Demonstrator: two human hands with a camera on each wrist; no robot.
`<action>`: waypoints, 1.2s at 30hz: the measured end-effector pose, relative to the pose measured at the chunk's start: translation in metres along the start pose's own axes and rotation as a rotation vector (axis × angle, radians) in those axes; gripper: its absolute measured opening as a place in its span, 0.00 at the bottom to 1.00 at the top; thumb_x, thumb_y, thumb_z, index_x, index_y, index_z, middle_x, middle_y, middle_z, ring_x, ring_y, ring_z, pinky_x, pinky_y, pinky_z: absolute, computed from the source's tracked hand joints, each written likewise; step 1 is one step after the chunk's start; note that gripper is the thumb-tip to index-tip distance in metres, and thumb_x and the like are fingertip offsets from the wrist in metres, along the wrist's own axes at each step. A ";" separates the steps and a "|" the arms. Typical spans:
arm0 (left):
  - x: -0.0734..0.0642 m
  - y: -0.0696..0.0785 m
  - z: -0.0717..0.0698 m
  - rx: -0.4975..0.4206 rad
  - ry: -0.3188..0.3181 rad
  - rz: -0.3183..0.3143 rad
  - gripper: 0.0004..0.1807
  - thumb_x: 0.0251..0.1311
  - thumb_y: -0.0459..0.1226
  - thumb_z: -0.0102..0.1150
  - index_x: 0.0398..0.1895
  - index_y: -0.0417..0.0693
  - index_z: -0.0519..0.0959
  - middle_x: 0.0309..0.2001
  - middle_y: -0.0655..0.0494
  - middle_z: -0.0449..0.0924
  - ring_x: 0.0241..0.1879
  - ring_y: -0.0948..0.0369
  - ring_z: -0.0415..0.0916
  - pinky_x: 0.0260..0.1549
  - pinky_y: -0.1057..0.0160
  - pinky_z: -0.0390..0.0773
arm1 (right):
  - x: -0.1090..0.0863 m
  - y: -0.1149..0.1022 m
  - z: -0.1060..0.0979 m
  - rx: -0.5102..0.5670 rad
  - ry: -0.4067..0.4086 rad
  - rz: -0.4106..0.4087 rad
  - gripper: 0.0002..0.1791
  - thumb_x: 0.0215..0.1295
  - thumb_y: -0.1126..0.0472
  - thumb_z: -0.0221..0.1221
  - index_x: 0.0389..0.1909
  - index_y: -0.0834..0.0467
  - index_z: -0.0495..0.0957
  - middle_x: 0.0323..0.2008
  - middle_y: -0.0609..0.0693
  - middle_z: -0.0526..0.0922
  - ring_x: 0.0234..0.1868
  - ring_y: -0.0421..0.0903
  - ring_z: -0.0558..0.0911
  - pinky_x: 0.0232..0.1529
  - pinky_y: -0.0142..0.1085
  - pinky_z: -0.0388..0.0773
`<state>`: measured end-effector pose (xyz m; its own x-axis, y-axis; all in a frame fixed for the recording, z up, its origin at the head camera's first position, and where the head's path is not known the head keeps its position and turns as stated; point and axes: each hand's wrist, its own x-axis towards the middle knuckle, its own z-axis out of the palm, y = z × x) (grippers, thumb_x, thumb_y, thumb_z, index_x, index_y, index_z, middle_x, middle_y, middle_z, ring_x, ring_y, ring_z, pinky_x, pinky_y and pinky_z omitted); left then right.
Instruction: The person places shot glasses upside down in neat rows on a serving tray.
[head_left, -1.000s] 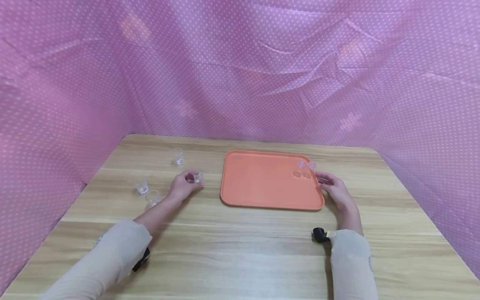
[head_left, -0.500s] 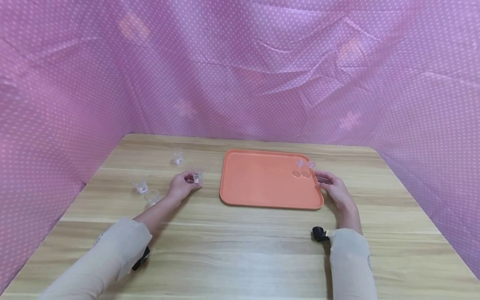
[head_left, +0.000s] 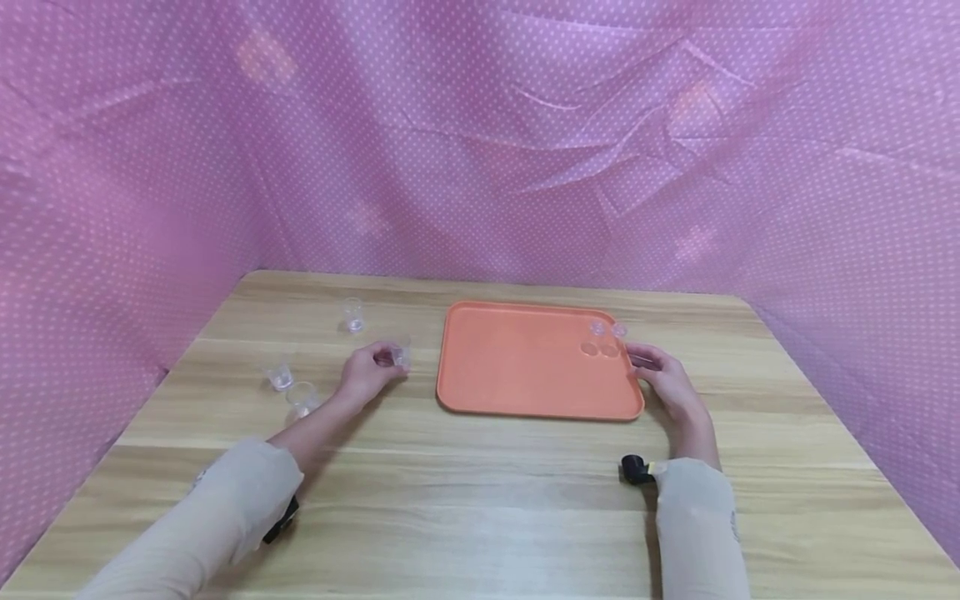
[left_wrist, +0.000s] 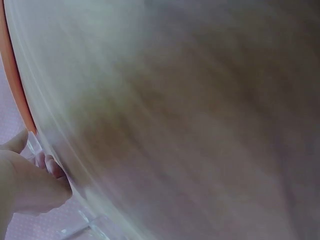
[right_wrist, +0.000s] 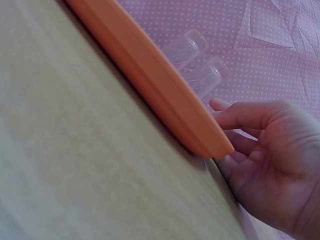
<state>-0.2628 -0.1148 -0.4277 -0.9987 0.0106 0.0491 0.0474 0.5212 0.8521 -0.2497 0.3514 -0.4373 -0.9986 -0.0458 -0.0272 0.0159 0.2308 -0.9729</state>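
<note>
On the left part of the table, my left hand (head_left: 367,374) pinches a small clear cup (head_left: 401,357) between thumb and fingers, just left of the orange tray (head_left: 517,407). The left wrist view catches that hand (left_wrist: 37,180) and part of the cup (left_wrist: 34,144) at its edge. At the tray's right end, my right hand (head_left: 670,384) grips the rim; in the right wrist view its fingers (right_wrist: 245,116) lie around the tray's end (right_wrist: 165,105), partly hidden. Several clear cups (head_left: 610,351) stand on the tray near this hand.
Farther back on the left stands another clear cup (head_left: 353,317). Two more, a cup (head_left: 281,377) and a neighbouring cup (head_left: 302,398), are by my left forearm. A pink dotted curtain (head_left: 480,150) surrounds the wooden table (head_left: 465,500) at the back and sides.
The cup in my left hand has shifted slightly to the right, towards the tray. My right hand stays at the tray's right end.
</note>
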 end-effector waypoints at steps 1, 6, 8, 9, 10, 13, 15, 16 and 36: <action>0.000 0.001 0.001 -0.002 -0.009 0.008 0.21 0.46 0.30 0.67 0.46 0.33 0.75 0.40 0.41 0.76 0.41 0.49 0.73 0.46 0.55 0.72 | 0.000 0.000 0.000 0.002 0.000 0.001 0.25 0.63 0.73 0.48 0.63 0.70 0.59 0.61 0.67 0.63 0.61 0.54 0.64 0.54 0.28 0.65; 0.001 0.009 0.006 -0.004 -0.042 0.049 0.21 0.46 0.30 0.66 0.46 0.34 0.76 0.41 0.41 0.77 0.40 0.50 0.74 0.44 0.56 0.73 | 0.000 0.001 0.000 0.004 0.003 0.005 0.26 0.62 0.74 0.48 0.63 0.71 0.59 0.61 0.67 0.63 0.61 0.55 0.64 0.55 0.29 0.64; 0.001 0.013 0.006 -0.001 -0.048 0.053 0.20 0.47 0.30 0.66 0.45 0.35 0.76 0.42 0.42 0.77 0.40 0.50 0.74 0.43 0.57 0.74 | 0.000 0.001 0.000 0.002 0.006 0.005 0.26 0.62 0.74 0.48 0.63 0.70 0.59 0.61 0.67 0.63 0.61 0.55 0.64 0.55 0.29 0.65; 0.002 0.016 0.007 0.000 -0.051 0.055 0.19 0.47 0.30 0.65 0.45 0.36 0.76 0.42 0.43 0.77 0.40 0.51 0.74 0.43 0.57 0.74 | 0.000 0.001 0.000 0.002 0.007 0.004 0.26 0.62 0.74 0.48 0.63 0.71 0.59 0.61 0.67 0.63 0.61 0.55 0.64 0.54 0.29 0.65; 0.002 0.018 0.007 -0.001 -0.050 0.051 0.19 0.47 0.30 0.65 0.45 0.36 0.77 0.42 0.44 0.77 0.40 0.51 0.73 0.42 0.57 0.74 | 0.000 0.001 0.000 0.000 0.005 0.000 0.26 0.62 0.74 0.48 0.63 0.71 0.59 0.61 0.67 0.63 0.61 0.55 0.64 0.54 0.28 0.65; 0.004 0.024 0.007 0.010 -0.042 0.058 0.19 0.47 0.31 0.65 0.45 0.37 0.77 0.42 0.45 0.77 0.40 0.52 0.72 0.42 0.57 0.73 | 0.000 0.001 0.000 -0.003 0.008 -0.005 0.26 0.62 0.75 0.48 0.62 0.71 0.59 0.61 0.67 0.63 0.61 0.55 0.64 0.53 0.27 0.66; 0.005 0.028 0.008 0.015 -0.033 0.066 0.19 0.47 0.32 0.66 0.45 0.38 0.77 0.42 0.45 0.77 0.40 0.52 0.72 0.42 0.57 0.73 | 0.000 0.000 0.000 -0.006 0.007 -0.008 0.26 0.62 0.75 0.47 0.62 0.71 0.59 0.61 0.68 0.63 0.61 0.55 0.64 0.52 0.26 0.66; 0.006 0.029 0.008 0.013 -0.031 0.071 0.19 0.47 0.32 0.66 0.45 0.38 0.77 0.42 0.45 0.77 0.40 0.53 0.72 0.42 0.57 0.73 | 0.000 0.000 0.000 -0.007 0.008 -0.007 0.26 0.62 0.75 0.47 0.62 0.71 0.59 0.61 0.67 0.63 0.61 0.55 0.64 0.52 0.26 0.66; 0.016 0.063 0.035 -0.045 -0.076 0.140 0.19 0.47 0.31 0.66 0.45 0.36 0.77 0.41 0.44 0.78 0.41 0.52 0.73 0.41 0.60 0.75 | 0.000 -0.001 0.002 0.003 0.000 -0.031 0.25 0.62 0.75 0.47 0.62 0.73 0.58 0.60 0.70 0.63 0.60 0.54 0.66 0.50 0.24 0.66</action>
<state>-0.2761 -0.0519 -0.3910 -0.9805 0.1458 0.1314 0.1856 0.4716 0.8620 -0.2494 0.3494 -0.4367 -0.9986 -0.0526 0.0032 -0.0150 0.2262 -0.9740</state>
